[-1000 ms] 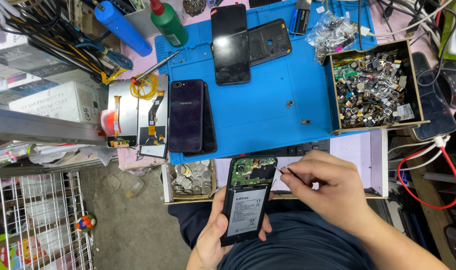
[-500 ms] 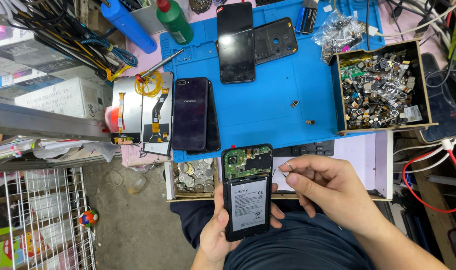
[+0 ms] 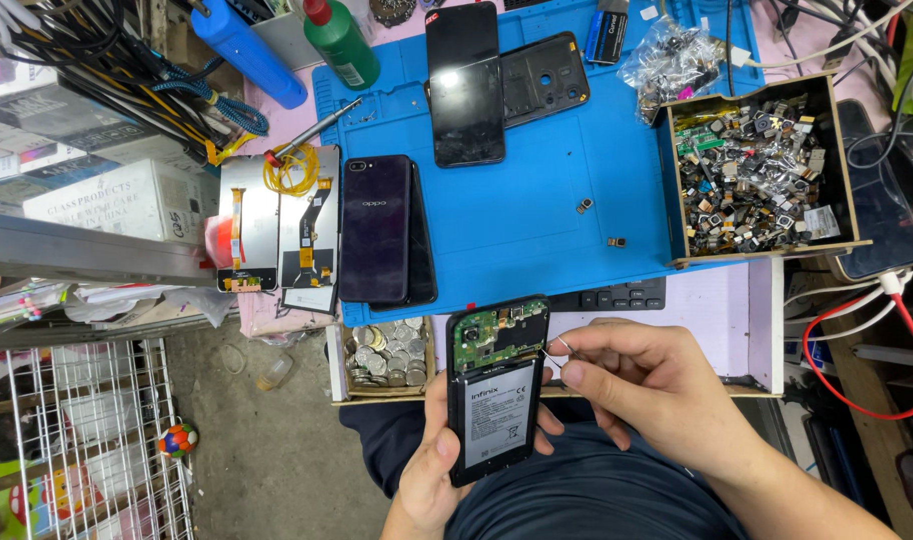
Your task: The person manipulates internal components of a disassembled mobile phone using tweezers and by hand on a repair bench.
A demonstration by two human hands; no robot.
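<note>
While my left hand (image 3: 439, 462) keeps the opened phone (image 3: 495, 390) cupped from below, its back cover off so the green circuit board and the black battery face up at me, my right hand (image 3: 645, 392) has changed what it is doing. A second ago it lay flatter, with what looked like a thin dark tool pointed at the phone's upper right edge; now the fingers are curled and closed in a pinch just beside that edge, and a small pale thing, thin and bent like a wire or a tiny metal part, shows at my fingertips (image 3: 567, 348). It is too small for me to name. I judge that the poking has given way to handling a loose piece at the board's right side. The phone has also come up a little toward me and sits more upright in my palm.

It is held over my lap, near the front edge of the surface (image 3: 722, 310), with my left thumb along its left side. Just beyond its top lies a small tray of coins (image 3: 387, 350); farther out on the blue work mat (image 3: 547, 210) rest a dark phone (image 3: 377, 228) and two small loose parts.
</note>
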